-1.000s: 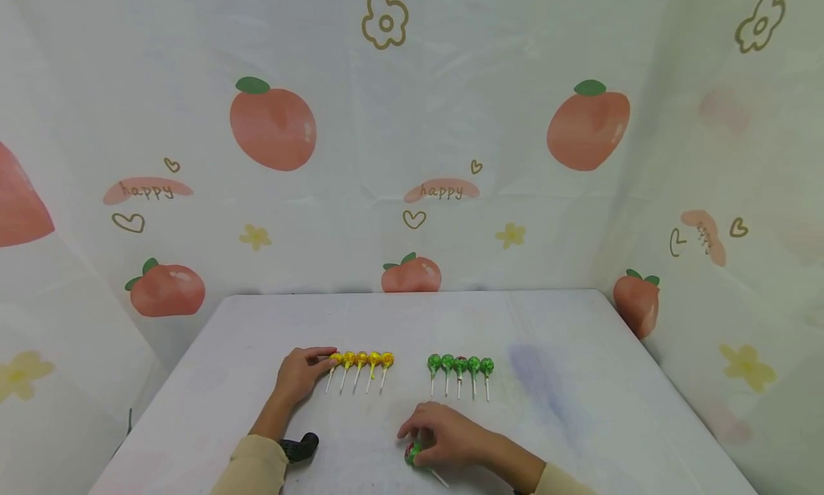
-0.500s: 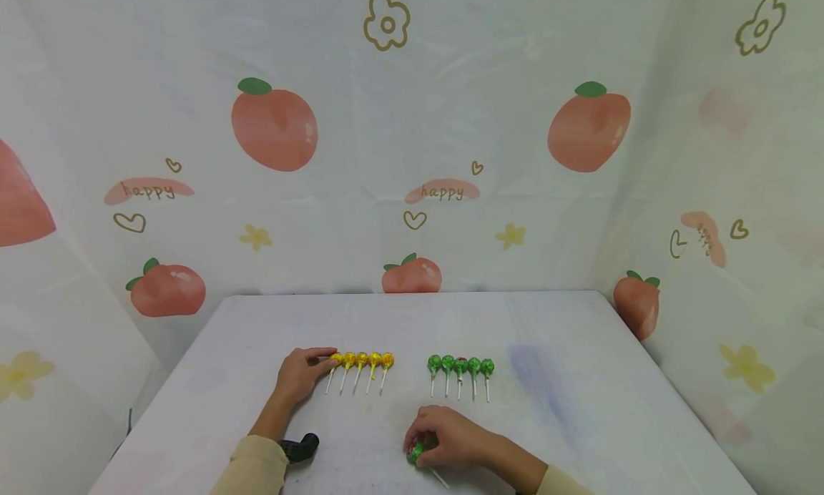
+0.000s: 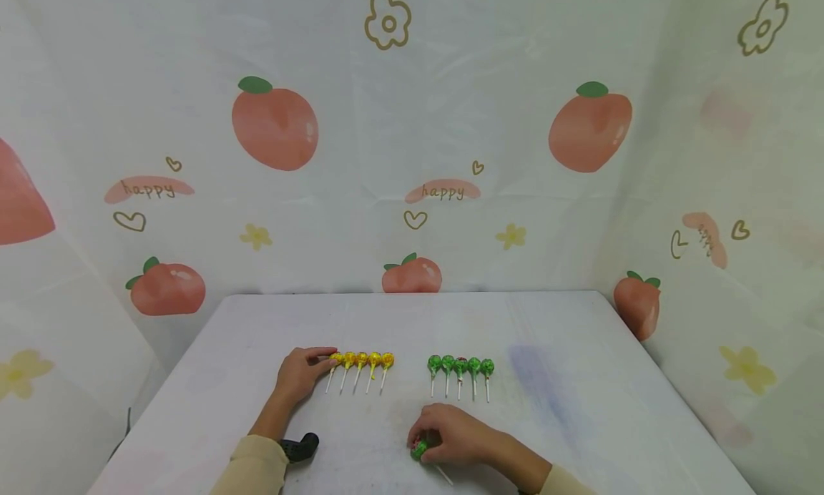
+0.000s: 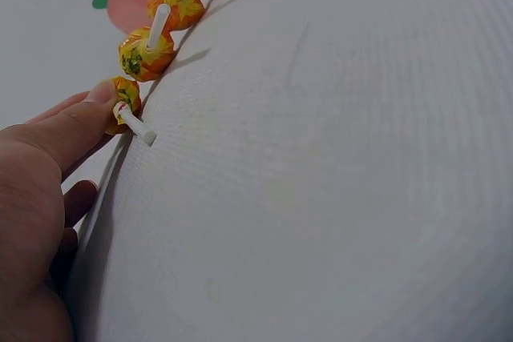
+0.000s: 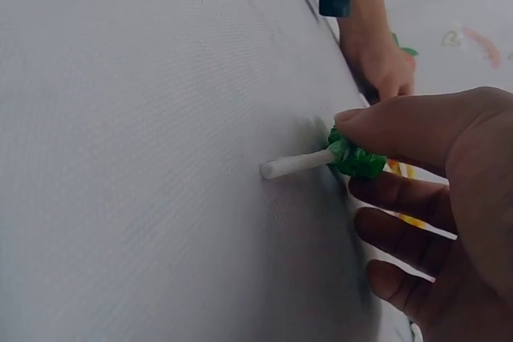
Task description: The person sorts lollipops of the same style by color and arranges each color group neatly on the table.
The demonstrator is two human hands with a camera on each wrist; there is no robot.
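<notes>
My left hand (image 3: 299, 373) pinches the head of the leftmost yellow lollipop (image 4: 127, 95) between thumb and forefinger. It stands at the end of a row of several yellow lollipops (image 3: 363, 360), their white sticks toward me. My right hand (image 3: 455, 435), near the front of the table, grips a single green lollipop (image 5: 355, 158) by its wrapped head. Its white stick points toward the front right in the head view, and the fingers partly cover the head. Beyond the right hand lies a row of several green lollipops (image 3: 460, 366), which neither hand touches.
All the lollipops lie on a white table (image 3: 412, 323) with a bluish smudge on its right side. A white curtain (image 3: 412, 123) printed with peaches and flowers hangs behind and along both sides. A black device (image 3: 300, 448) is strapped to the left wrist.
The fingers of my right hand have drawn in around the green lollipop, and hand and lollipop have shifted slightly right. My left hand and both rows have stayed put.
</notes>
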